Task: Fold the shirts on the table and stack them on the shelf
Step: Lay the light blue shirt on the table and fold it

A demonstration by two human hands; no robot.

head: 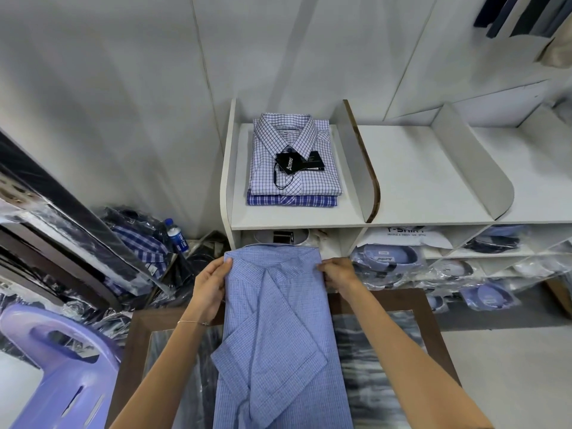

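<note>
head view, and nearest us the blue checked shirt point(278, 351) lies face down along the glass-topped table point(387, 342), sleeves folded across its back. left hand point(209, 289) pinches the left shoulder edge, fingers curled onto the cloth; right hand point(339, 272) grips the right shoulder corner the same way. beyond, the white shelf point(297, 216) holds two folded shirts, a pale checked shirt point(294, 168) with a black tag point(289, 162) stacked on a darker blue plaid shirt point(291, 201).
</note>
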